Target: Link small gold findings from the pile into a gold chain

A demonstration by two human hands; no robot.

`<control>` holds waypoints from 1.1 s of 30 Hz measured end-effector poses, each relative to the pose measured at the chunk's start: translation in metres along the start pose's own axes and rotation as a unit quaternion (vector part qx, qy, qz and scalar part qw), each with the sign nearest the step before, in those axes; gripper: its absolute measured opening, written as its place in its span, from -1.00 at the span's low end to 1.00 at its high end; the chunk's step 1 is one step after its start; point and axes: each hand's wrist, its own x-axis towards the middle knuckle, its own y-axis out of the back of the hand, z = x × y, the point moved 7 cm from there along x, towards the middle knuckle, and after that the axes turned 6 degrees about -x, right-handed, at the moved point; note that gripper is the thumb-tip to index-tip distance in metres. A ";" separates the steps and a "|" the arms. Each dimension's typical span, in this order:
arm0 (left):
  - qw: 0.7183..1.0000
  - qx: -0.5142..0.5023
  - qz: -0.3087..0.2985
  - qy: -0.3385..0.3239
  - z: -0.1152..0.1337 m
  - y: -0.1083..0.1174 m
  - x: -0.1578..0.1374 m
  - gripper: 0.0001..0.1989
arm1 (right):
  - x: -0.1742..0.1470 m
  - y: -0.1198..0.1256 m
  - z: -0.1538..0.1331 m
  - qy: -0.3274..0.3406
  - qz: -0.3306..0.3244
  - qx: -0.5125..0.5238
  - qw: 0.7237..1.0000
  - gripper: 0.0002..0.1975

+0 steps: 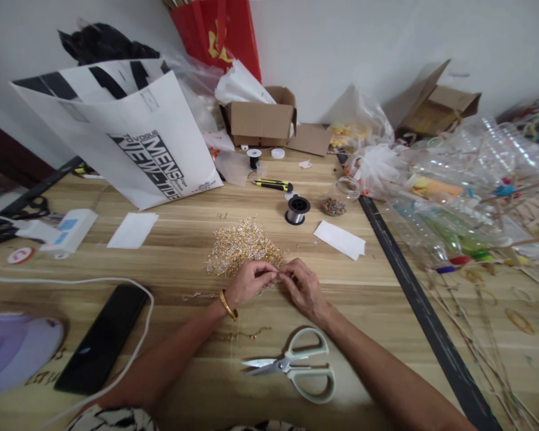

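Note:
My left hand (253,281), with a gold bangle on its wrist, meets my right hand (303,286) fingertip to fingertip. Both hands are closed in a pinch, and whatever lies between the fingers is too small to make out. Just behind them spreads a pile of small gold and silver pieces (238,242), perhaps beads or findings. A thin silvery chain (200,296) lies left of my left wrist. Nearer to me is a short gold chain (247,335). Scissors with pale handles (296,364) rest below my hands, blades pointing left.
Behind the pile stand a wire spool (297,211), a yellow-black utility knife (272,185) and a jar of beads (335,206). A white paper bag (130,137) stands back left; a phone (102,338) and white cable (150,317) lie left. Plastic bottles (458,167) crowd the right.

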 end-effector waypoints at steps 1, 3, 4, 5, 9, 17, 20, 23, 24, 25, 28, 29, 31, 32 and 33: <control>1.000 0.013 0.004 -0.006 0.001 0.000 0.000 -0.83 | 0.000 0.000 0.000 0.000 -0.002 -0.001 1.000 -0.92; 0.999 0.039 0.013 -0.017 0.004 0.001 -0.001 -0.84 | 0.000 0.000 -0.001 0.001 -0.006 -0.005 1.000 -0.91; 0.998 0.051 0.019 -0.020 0.005 0.001 -0.001 -0.84 | 0.000 0.000 -0.001 0.001 -0.008 -0.008 1.000 -0.91; 0.998 0.061 0.025 -0.022 0.005 0.002 -0.002 -0.84 | 0.000 -0.001 -0.001 0.000 -0.011 -0.012 1.000 -0.91; 0.998 0.054 0.036 -0.015 0.004 0.002 -0.002 -0.85 | -0.001 -0.002 -0.001 -0.005 -0.017 -0.025 1.000 -0.90; 0.995 -0.081 0.010 0.055 -0.007 -0.002 -0.001 -0.78 | -0.003 -0.002 -0.001 0.001 -0.013 -0.038 0.999 -0.91; 0.996 -0.069 -0.004 0.059 -0.006 -0.002 -0.002 -0.72 | -0.003 -0.002 -0.001 -0.002 -0.012 -0.043 0.999 -0.91; 0.997 -0.050 -0.027 0.055 -0.005 -0.004 -0.002 -0.65 | -0.003 -0.002 -0.002 0.001 -0.012 -0.049 0.999 -0.91; 0.997 -0.050 -0.033 0.052 -0.004 -0.004 -0.001 -0.63 | -0.003 -0.002 -0.002 0.004 -0.014 -0.051 0.999 -0.91; 0.997 -0.052 -0.038 0.050 -0.004 -0.004 -0.001 -0.61 | -0.003 -0.002 -0.003 0.007 -0.015 -0.053 0.998 -0.91; 0.994 -0.075 -0.048 0.060 -0.005 -0.005 -0.001 -0.61 | -0.003 -0.002 -0.005 0.021 -0.014 -0.057 0.998 -0.91; 0.993 -0.084 -0.050 0.066 -0.006 -0.005 -0.001 -0.62 | -0.004 -0.002 -0.005 0.027 -0.014 -0.056 0.998 -0.91; 0.990 -0.103 -0.054 0.077 -0.007 -0.005 -0.001 -0.63 | -0.004 -0.003 -0.006 0.036 -0.014 -0.054 0.998 -0.90; 0.989 -0.111 -0.055 0.080 -0.007 -0.005 -0.002 -0.64 | -0.004 -0.003 -0.006 0.039 -0.015 -0.053 0.998 -0.90; 0.988 -0.116 -0.055 0.081 -0.007 -0.004 -0.002 -0.64 | -0.004 -0.004 -0.006 0.041 -0.016 -0.052 0.998 -0.90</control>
